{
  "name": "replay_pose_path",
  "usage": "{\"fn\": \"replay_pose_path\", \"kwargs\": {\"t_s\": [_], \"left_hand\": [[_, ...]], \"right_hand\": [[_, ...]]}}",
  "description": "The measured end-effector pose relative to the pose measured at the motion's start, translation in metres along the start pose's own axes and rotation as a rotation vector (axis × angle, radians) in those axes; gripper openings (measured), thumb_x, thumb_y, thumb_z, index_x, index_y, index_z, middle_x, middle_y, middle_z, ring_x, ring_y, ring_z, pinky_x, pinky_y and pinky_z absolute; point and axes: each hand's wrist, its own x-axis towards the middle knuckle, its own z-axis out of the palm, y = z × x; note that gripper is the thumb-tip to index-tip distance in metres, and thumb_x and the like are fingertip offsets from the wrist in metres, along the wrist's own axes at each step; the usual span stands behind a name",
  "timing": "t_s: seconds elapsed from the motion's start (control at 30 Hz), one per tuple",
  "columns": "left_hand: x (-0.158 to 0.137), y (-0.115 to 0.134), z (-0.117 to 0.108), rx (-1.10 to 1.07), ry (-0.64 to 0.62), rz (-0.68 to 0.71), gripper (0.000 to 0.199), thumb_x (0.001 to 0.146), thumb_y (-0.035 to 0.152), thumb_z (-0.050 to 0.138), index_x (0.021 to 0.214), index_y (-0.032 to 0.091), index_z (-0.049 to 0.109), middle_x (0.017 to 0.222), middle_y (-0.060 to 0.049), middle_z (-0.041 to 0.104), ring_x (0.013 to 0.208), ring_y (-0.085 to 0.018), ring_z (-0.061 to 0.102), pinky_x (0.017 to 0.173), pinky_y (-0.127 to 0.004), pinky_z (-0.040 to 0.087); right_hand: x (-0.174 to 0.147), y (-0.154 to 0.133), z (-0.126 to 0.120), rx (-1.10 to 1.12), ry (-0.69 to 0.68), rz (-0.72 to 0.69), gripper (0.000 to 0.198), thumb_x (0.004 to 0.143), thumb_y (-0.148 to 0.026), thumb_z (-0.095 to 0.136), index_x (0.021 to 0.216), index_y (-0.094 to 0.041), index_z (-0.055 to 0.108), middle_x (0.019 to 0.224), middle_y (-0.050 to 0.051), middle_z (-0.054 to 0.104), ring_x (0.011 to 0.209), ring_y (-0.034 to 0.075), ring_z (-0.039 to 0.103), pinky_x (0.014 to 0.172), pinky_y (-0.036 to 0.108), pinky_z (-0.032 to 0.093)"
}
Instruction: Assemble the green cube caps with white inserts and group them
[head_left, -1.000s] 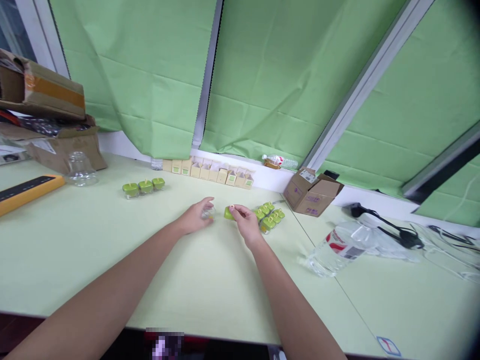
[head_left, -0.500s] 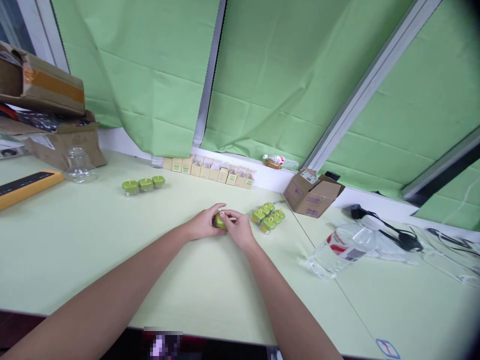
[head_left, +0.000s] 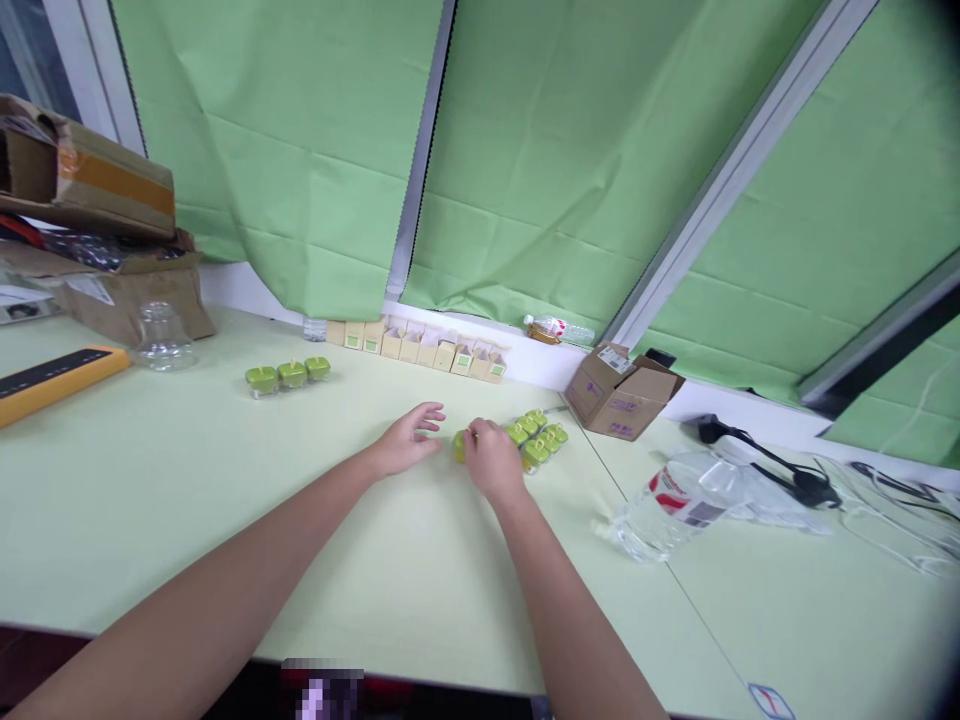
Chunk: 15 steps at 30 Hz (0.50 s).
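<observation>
My right hand (head_left: 496, 458) pinches a small green-topped clear cup (head_left: 460, 446) by its top, just left of a cluster of similar cups. Part of that cup is hidden behind the fingers. To its left, my left hand (head_left: 409, 440) is empty, its fingers apart and curved toward the right hand. The cluster of green-topped cups (head_left: 537, 452) stands in close rows, each with a pale loop on top. Farther left, three more green-topped cups (head_left: 292, 374) stand in a row on the table.
Small cream boxes (head_left: 427, 350) line the back of the table, some with raised flaps. A cardboard box (head_left: 619, 395), a large water bottle (head_left: 667, 508) and black cables (head_left: 810, 485) lie right. Left are a glass jar (head_left: 163, 340), an orange-edged power strip (head_left: 60, 378) and stacked cartons (head_left: 116, 185).
My right hand has moved right with the green-topped cup, toward the cluster. My left hand has let go of it and its fingers have opened.
</observation>
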Motion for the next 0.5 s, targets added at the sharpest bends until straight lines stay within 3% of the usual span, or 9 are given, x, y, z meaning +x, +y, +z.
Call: {"fn": "replay_pose_path", "kwargs": {"t_s": [0.1,0.23,0.4,0.5], "left_hand": [[0.002,-0.005,-0.001,0.053,0.031,0.002,0.059,0.073,0.023,0.071,0.128,0.022,0.051,0.128,-0.012,0.058,0.109,-0.022,0.059,0.094,-0.043,0.051],[0.003,-0.008,-0.001,0.145,0.062,0.01,0.053,0.075,0.021,0.067,0.126,0.022,0.053,0.124,-0.011,0.061,0.106,-0.021,0.061,0.091,-0.039,0.052],[0.009,-0.004,-0.016,0.295,0.151,0.083,0.038,0.077,0.021,0.062,0.116,0.021,0.061,0.122,-0.009,0.063,0.107,-0.021,0.061,0.086,-0.034,0.053],[0.014,0.001,-0.047,0.425,0.356,0.102,0.033,0.078,0.022,0.06,0.111,0.019,0.064,0.125,-0.008,0.06,0.093,-0.019,0.064,0.081,-0.032,0.054]], "right_hand": [[0.005,0.018,-0.012,-0.161,-0.025,0.163,0.023,0.096,-0.023,0.043,0.092,-0.016,0.064,0.095,0.013,0.068,0.091,0.025,0.061,0.07,0.031,0.038],[0.009,0.034,-0.021,-0.191,-0.052,0.297,0.027,0.096,-0.028,0.043,0.094,-0.015,0.067,0.097,0.014,0.068,0.084,0.025,0.063,0.067,0.032,0.037],[0.007,0.034,-0.025,-0.186,-0.018,0.284,0.029,0.094,-0.028,0.043,0.09,-0.014,0.068,0.093,0.017,0.068,0.085,0.027,0.063,0.066,0.033,0.037],[0.005,0.031,-0.027,-0.175,0.016,0.271,0.026,0.093,-0.027,0.045,0.094,-0.014,0.068,0.097,0.017,0.067,0.086,0.027,0.063,0.066,0.034,0.037]]}}
